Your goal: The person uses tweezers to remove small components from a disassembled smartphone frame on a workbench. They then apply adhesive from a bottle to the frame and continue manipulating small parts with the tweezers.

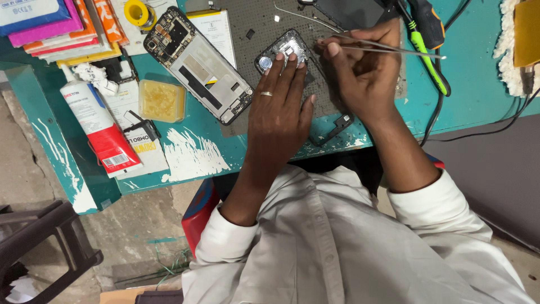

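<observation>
My left hand (pixel 279 100), with a ring on one finger, lies flat on a dark perforated work mat (pixel 253 22), its fingertips pressing down a small silver phone part (pixel 284 48). To its right, my right hand (pixel 363 70) pinches a pair of thin metal tweezers (pixel 394 49) whose tips point left toward that part. An opened phone body (pixel 197 65) with bare circuit board lies diagonally on the mat, left of my left hand.
On the teal table (pixel 450 90): a white and red glue tube (pixel 98 126), a yellow pad in a clear tray (pixel 162 100), stacked flat packs (pixel 50 25), a yellow tape roll (pixel 138 12), a green-handled screwdriver (pixel 426 53), black cables (pixel 478 132). A black stool (pixel 39 247) stands lower left.
</observation>
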`<control>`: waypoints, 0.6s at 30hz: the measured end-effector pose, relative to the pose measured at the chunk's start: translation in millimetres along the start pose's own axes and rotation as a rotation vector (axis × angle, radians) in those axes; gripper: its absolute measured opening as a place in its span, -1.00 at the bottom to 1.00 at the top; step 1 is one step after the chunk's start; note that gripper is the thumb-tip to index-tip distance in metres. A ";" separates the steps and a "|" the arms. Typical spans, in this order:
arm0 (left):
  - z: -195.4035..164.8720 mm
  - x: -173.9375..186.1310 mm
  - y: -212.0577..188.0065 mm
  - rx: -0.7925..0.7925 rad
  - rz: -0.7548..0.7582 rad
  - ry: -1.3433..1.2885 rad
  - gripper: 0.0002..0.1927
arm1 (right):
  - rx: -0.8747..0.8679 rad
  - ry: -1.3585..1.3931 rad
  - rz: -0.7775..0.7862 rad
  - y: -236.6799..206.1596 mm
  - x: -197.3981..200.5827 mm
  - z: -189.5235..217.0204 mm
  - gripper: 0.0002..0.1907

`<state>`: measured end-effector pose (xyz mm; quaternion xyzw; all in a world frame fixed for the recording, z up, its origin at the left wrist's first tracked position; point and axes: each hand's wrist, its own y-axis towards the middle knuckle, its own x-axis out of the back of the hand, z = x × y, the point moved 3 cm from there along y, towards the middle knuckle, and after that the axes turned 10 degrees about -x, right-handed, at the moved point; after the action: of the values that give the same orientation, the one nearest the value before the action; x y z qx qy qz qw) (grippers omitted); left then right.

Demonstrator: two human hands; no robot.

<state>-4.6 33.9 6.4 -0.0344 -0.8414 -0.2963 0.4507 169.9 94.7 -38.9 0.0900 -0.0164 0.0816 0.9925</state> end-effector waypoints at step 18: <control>-17.1 -6.7 25.8 0.204 -0.097 -0.708 -0.81 | -0.162 0.176 -0.099 -51.8 34.7 44.1 -0.67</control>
<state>20.4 47.5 20.4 -0.0500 -0.9710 -0.2016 0.1181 211.8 42.0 -3.0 0.0025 0.0689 0.0385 0.9969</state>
